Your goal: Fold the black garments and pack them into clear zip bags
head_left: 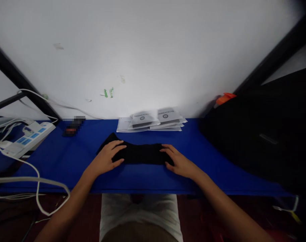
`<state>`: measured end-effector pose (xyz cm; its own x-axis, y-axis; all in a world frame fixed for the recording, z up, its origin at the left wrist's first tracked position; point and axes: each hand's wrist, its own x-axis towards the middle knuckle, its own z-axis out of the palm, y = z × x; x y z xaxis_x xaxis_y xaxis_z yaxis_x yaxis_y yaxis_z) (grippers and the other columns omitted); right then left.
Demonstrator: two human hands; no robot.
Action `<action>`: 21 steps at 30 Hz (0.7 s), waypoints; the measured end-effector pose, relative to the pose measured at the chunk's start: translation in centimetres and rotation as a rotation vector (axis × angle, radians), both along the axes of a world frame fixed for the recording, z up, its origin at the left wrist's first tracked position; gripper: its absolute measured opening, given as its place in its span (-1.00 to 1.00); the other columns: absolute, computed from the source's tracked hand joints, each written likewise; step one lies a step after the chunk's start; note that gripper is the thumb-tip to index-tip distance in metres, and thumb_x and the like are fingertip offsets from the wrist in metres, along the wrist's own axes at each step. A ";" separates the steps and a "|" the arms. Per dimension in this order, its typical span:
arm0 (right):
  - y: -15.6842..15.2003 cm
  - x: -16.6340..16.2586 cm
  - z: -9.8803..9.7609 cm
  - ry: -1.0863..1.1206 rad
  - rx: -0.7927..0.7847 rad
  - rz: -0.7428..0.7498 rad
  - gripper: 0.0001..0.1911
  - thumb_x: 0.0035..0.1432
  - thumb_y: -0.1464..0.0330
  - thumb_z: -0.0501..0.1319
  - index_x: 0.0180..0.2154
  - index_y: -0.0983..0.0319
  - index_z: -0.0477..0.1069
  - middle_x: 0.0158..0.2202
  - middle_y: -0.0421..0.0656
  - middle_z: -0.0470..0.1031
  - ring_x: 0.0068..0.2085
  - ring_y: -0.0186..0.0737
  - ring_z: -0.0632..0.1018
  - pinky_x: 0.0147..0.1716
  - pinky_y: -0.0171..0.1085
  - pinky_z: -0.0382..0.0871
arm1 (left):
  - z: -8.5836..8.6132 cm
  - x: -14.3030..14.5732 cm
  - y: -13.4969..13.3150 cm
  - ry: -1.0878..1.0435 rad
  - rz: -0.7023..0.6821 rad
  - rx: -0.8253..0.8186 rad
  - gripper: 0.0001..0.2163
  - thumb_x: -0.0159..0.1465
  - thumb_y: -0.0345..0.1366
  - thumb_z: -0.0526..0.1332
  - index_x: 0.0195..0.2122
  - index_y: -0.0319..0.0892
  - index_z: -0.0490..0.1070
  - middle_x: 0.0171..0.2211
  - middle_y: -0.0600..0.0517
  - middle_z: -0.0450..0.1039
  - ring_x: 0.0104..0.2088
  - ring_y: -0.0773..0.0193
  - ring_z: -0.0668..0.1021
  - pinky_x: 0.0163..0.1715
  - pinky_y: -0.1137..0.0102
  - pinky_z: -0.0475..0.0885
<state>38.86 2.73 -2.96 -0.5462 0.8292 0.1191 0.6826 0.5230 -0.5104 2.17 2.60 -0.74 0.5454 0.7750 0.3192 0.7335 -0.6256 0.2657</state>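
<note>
A long black piece of cloth (142, 154) lies stretched sideways across the blue table, wider and slanted at its left end. Its exact kind cannot be made out. My left hand (107, 158) rests on the cloth's left part with the fingers spread. On the right end lies my right hand (179, 162), its fingers apart and slightly bent. Neither hand is closed around the cloth. Just beyond it, against the wall, is a stack of flat translucent plastic packets (165, 122) with dark printing.
At the left, a white power strip (27, 141) has cables trailing over the table's front edge. A dark, partly pixelated object (73, 127) lies near the wall. Large black material (256, 134) covers the right side, with an orange item (225, 98) behind it.
</note>
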 end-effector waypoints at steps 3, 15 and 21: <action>0.0 -0.3 0.5 -0.043 0.025 0.000 -0.53 -0.04 0.60 0.10 -0.03 0.25 0.33 0.18 0.09 0.23 0.18 0.02 0.37 0.13 -0.01 0.32 | -0.2 1.2 0.2 -0.001 -0.093 -0.112 -0.83 0.29 -0.24 0.22 -0.11 -0.10 0.48 0.09 -0.09 0.42 0.12 0.05 0.44 0.13 0.07 0.34; 4.1 -1.5 3.3 0.200 0.364 -0.271 -0.85 0.26 0.31 0.11 -0.20 0.21 0.39 -0.22 -0.06 0.45 -0.25 -0.10 0.50 -0.18 -0.09 0.44 | 2.3 3.0 3.7 -0.165 0.540 0.018 -0.75 0.38 -0.18 0.07 -0.03 -0.12 0.43 -0.12 -0.04 0.51 -0.24 0.15 0.56 -0.31 0.33 0.42; 4.6 -3.3 1.5 0.144 0.329 -0.127 -0.76 0.29 0.34 0.09 -0.03 0.21 0.35 -0.11 -0.02 0.47 -0.14 -0.06 0.51 -0.10 -0.07 0.45 | 1.2 2.3 3.1 0.061 0.346 -0.035 -0.83 0.34 -0.21 0.16 -0.16 -0.15 0.45 -0.20 -0.04 0.51 -0.14 0.09 0.53 -0.16 0.25 0.40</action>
<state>35.60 7.29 -1.43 -0.3999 0.7940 0.4579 0.6861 0.5906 -0.4249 4.42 5.74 0.48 0.2653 0.9273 0.2639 0.9157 -0.3280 0.2320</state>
